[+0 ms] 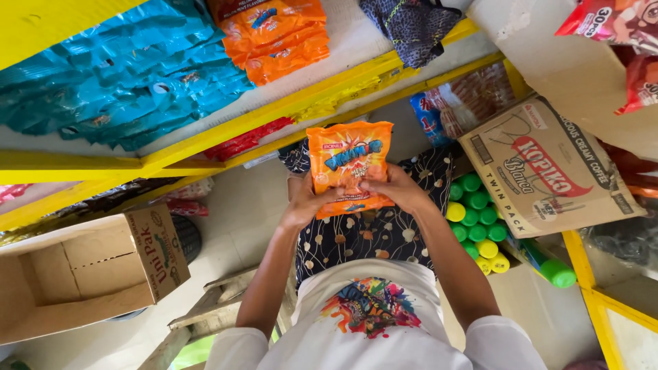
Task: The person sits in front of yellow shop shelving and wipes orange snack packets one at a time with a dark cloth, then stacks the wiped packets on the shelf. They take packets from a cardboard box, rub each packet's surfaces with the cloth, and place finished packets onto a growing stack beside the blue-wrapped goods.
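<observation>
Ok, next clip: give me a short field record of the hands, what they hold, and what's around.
left hand: grips the left edge of the orange snack packet
right hand: grips its right edge
above: yellow shelf with blue packets and orange packets
left: open cardboard box
right: printed carton, green and yellow bottle caps

Place: a small retail shop or snack stall is showing here.
Shelving: yellow-painted shelves (205, 140) are carrying stock in rows.
Stock: teal snack packets (116, 75) and orange snack packets (277, 34) are lying stacked in multiples of one kind.
Bulk goods: a coffee carton (548, 168) is sitting beside bottles with green and yellow caps (476, 219).
Packing: an empty cardboard box (82, 274) is standing open.
</observation>
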